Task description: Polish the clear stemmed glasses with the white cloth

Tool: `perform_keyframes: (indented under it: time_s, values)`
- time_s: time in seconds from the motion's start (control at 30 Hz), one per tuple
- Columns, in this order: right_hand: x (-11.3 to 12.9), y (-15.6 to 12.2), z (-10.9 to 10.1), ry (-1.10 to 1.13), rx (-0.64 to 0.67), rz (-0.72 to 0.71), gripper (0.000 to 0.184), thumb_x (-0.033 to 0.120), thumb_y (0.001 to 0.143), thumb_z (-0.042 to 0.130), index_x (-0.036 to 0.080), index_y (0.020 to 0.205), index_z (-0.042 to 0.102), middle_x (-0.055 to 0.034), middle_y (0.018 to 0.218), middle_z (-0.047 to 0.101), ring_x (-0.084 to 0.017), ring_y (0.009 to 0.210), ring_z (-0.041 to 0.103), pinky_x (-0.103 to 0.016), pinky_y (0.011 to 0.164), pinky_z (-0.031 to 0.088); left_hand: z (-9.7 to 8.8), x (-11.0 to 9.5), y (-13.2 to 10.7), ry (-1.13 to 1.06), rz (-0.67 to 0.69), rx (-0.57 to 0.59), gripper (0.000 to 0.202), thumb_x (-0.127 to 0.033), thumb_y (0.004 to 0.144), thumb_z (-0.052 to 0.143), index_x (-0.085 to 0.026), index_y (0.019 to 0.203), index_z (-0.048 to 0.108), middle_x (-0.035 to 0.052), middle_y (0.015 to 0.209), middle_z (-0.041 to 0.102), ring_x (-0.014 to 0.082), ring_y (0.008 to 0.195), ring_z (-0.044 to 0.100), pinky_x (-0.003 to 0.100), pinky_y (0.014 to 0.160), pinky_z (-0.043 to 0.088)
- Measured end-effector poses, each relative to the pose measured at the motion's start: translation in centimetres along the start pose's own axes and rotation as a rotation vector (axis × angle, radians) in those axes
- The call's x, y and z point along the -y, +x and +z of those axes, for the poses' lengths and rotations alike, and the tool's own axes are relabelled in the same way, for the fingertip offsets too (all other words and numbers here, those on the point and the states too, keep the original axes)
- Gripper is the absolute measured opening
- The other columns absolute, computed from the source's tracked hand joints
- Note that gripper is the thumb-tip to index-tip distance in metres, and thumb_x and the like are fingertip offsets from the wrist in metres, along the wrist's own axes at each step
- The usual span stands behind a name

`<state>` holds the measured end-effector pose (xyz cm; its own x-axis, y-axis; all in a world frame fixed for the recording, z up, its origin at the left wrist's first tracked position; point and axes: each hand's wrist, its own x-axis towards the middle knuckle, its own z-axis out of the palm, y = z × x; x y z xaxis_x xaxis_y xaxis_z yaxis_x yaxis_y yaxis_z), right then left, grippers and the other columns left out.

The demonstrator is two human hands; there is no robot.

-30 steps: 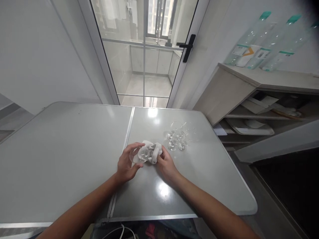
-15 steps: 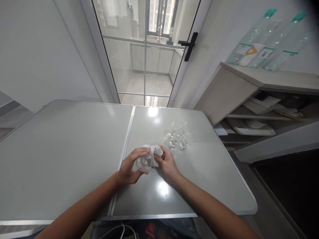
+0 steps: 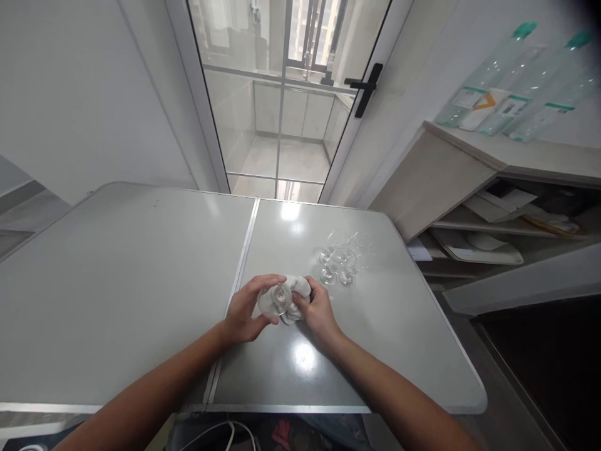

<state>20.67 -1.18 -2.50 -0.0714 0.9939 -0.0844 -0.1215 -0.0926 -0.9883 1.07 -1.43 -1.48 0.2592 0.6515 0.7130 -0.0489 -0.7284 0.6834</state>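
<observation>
My left hand is curved round the bowl of a clear stemmed glass, thumb below and fingers above. The glass is tilted, its round foot showing toward me. A white cloth is bunched in my right hand, pinched between thumb and fingers against the right side of the glass. Part of the cloth hangs below the glass. To the right, several more clear stemmed glasses stand close together on the grey table, apart from both hands.
The table has a metal-edged seam left of the glasses. Beyond it is a glazed door with a black handle. At right, a wooden shelf unit holds papers, trays and clear bottles with green caps.
The glass in my left hand has turned so its foot now faces me more. The cloth has shifted slightly and hangs lower beneath it. The camera view has shifted a little.
</observation>
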Motion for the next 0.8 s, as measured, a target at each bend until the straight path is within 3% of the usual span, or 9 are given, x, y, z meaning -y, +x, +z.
perform_keyframes:
  time_s: [0.23, 0.37, 0.5, 0.63, 0.8]
  values:
    - [-0.3, 0.1, 0.2, 0.290, 0.195, 0.131, 0.039, 0.034, 0.074, 0.084, 0.020, 0.108, 0.070, -0.0033, 0.094, 0.071, -0.019, 0.080, 0.062, -0.028, 0.071, 0.048, 0.1, -0.1, 0.1, -0.107, -0.026, 0.039, 0.063, -0.039, 0.088, 0.078, -0.020, 0.143, 0.055, 0.0182, 0.132, 0.066, 0.0321, 0.126, 0.063, 0.049, 0.106, 0.053]
    - [-0.5, -0.1, 0.1, 0.205, 0.259, 0.188, 0.038, 0.031, 0.068, 0.088, 0.018, 0.099, 0.070, -0.0002, 0.081, 0.068, -0.015, 0.068, 0.057, -0.025, 0.062, 0.044, 0.4, -0.6, 0.2, -0.200, -0.080, 0.109, 0.064, -0.047, 0.088, 0.075, -0.022, 0.144, 0.056, 0.0183, 0.130, 0.068, 0.0327, 0.123, 0.065, 0.047, 0.102, 0.056]
    - [-0.5, -0.2, 0.1, 0.084, 0.166, 0.143, 0.028, 0.036, 0.072, 0.085, 0.017, 0.080, 0.066, 0.0029, 0.069, 0.061, -0.013, 0.062, 0.051, -0.023, 0.058, 0.040, 0.7, -0.8, 0.0, -0.195, -0.057, 0.186, 0.066, -0.044, 0.085, 0.079, -0.023, 0.144, 0.057, 0.0184, 0.130, 0.069, 0.0349, 0.126, 0.064, 0.051, 0.106, 0.054]
    - [-0.6, -0.1, 0.3, 0.038, 0.121, 0.141, 0.031, 0.044, 0.080, 0.078, 0.016, 0.089, 0.070, -0.0009, 0.077, 0.066, -0.015, 0.068, 0.055, -0.025, 0.062, 0.043, 0.5, -0.3, -0.2, -0.273, -0.183, 0.004, 0.064, -0.045, 0.088, 0.077, -0.021, 0.144, 0.057, 0.0198, 0.134, 0.066, 0.0351, 0.126, 0.064, 0.054, 0.111, 0.051]
    - [-0.3, -0.1, 0.3, 0.181, 0.142, 0.178, 0.035, 0.039, 0.076, 0.083, 0.016, 0.099, 0.069, -0.0020, 0.082, 0.068, -0.017, 0.073, 0.059, -0.025, 0.064, 0.046, 0.2, 0.6, 0.3, -0.364, -0.304, -0.217, 0.058, -0.039, 0.088, 0.078, -0.021, 0.140, 0.058, 0.0189, 0.136, 0.063, 0.0356, 0.126, 0.064, 0.057, 0.112, 0.050]
